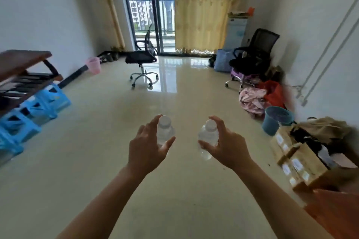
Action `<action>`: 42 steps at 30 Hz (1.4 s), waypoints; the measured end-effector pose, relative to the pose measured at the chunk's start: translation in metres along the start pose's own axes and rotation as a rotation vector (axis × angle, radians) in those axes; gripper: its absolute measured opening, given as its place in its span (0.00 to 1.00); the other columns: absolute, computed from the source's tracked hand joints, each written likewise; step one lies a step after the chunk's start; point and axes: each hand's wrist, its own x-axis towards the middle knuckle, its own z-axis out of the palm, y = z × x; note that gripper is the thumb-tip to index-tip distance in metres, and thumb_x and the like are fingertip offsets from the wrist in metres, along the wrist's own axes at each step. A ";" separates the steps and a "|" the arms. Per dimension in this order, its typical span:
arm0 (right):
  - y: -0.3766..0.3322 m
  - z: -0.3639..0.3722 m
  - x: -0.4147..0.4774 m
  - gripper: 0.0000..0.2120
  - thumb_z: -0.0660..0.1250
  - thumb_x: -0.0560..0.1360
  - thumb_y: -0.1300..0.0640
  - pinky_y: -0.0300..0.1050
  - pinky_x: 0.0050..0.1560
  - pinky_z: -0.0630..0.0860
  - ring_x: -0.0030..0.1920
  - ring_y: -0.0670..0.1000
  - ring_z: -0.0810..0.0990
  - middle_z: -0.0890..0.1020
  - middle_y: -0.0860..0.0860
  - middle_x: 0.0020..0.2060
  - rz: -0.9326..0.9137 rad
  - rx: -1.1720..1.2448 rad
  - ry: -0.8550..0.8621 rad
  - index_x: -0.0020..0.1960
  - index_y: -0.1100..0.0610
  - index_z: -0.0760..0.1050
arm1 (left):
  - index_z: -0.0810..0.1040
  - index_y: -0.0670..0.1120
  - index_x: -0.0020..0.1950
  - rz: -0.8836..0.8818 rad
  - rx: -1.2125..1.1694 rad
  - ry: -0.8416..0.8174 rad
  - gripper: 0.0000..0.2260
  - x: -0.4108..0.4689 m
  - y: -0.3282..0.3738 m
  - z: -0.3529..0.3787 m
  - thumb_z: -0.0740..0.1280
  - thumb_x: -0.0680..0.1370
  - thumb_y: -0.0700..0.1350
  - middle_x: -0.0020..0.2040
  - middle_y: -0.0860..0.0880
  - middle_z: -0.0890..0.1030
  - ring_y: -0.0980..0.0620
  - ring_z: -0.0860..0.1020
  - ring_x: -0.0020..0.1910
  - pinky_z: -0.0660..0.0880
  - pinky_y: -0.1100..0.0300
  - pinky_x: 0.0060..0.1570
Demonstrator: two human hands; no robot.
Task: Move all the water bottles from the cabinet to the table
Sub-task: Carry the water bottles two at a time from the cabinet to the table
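Gripping unlabelled bottles (207, 135), both hands (228, 148)

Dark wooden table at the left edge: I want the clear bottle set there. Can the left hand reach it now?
Probably not: the left hand holds its clear plastic bottle over open floor, well clear of the dark wooden table.

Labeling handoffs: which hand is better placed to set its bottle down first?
Left, tentatively: the wooden table sits at the left edge, nearer the left hand and its bottle. Right hand holds the other bottle.

left bottle (165, 131): clear, capped, upright, held | right bottle (208, 137): clear, capped, tilted, held
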 end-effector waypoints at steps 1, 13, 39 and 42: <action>-0.018 0.016 0.018 0.38 0.73 0.69 0.34 0.51 0.37 0.81 0.36 0.58 0.83 0.84 0.53 0.48 -0.039 0.006 -0.022 0.72 0.43 0.58 | 0.68 0.50 0.70 -0.034 0.032 0.010 0.36 0.003 -0.024 -0.006 0.79 0.67 0.57 0.52 0.48 0.82 0.43 0.81 0.46 0.78 0.52 0.32; -0.196 0.282 0.233 0.35 0.74 0.67 0.33 0.44 0.34 0.67 0.35 0.62 0.83 0.85 0.52 0.40 -0.329 0.168 -0.262 0.64 0.43 0.60 | 0.64 0.53 0.72 -0.548 0.177 0.062 0.35 0.058 -0.316 -0.041 0.75 0.70 0.60 0.54 0.45 0.80 0.42 0.79 0.52 0.76 0.50 0.46; -0.718 0.693 0.589 0.23 0.78 0.72 0.55 0.51 0.39 0.80 0.50 0.59 0.81 0.75 0.54 0.60 -0.812 0.479 -0.333 0.63 0.50 0.72 | 0.66 0.46 0.67 -0.398 0.470 0.272 0.27 0.221 -0.957 -0.243 0.74 0.72 0.42 0.62 0.43 0.73 0.41 0.73 0.59 0.76 0.48 0.55; -0.754 0.740 0.630 0.28 0.80 0.70 0.58 0.52 0.38 0.81 0.51 0.61 0.81 0.75 0.56 0.60 -0.830 0.487 -0.303 0.63 0.48 0.69 | 0.70 0.43 0.66 -0.352 0.500 0.267 0.24 0.247 -1.029 -0.250 0.73 0.72 0.37 0.61 0.42 0.73 0.41 0.73 0.60 0.73 0.44 0.60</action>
